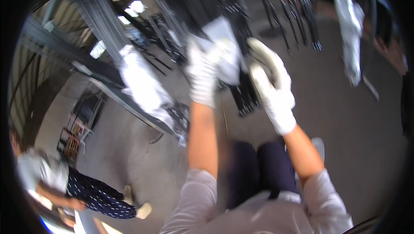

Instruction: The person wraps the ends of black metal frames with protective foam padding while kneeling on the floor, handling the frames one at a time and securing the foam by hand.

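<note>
**Gloved hands on a white wrapping**

The left hand (202, 76), in a white work glove, has its grip clamped on the white wrapping (226, 50) around a dark metal frame (246, 96). Just right of the wrapping, the gloved right hand (271, 87) is curled; blur hides its grip. Another wrapped bundle (144, 85) lies left of it.

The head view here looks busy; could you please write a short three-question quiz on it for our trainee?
1. True or false: both hands wear white gloves.
2. What does the left hand grip: A) white wrapping on a dark metal bundle, B) a hammer, C) a bucket?
3. Where is the other person in the picture?

Key: 1. True; the right hand is gloved too. 2. A. 3. Lower left, bent over on the floor.
</note>
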Motion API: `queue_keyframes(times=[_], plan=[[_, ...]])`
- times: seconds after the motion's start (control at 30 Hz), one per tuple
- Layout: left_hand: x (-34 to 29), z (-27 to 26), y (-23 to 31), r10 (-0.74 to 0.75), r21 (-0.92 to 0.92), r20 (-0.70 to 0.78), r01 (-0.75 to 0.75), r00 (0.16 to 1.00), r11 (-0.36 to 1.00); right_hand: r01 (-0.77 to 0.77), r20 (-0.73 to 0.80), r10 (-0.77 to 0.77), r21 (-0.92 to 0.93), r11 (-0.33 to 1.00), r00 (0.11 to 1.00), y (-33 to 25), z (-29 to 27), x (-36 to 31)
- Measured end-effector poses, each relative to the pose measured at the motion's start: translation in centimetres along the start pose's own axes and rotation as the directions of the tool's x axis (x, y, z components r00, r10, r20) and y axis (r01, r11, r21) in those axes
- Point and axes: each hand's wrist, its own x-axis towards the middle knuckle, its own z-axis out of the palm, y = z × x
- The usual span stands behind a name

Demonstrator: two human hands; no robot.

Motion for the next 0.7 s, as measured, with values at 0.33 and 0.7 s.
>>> queue_keyframes(times=[0.33,0.7], plan=[[0.9,0.5,-5.5,0.139,-0.009,-0.03,-0.139,0.99,0.99,-0.444,0.418,0.28,0.37,0.816,0.864,8.0,2.0,4.8],[-0.5,1.6,-1.4,-0.182,-0.012,0.034,0.182,0.983,0.983,-0.259,0.369,0.138,0.301,0.918,0.919,6.2,2.0,4.6]])
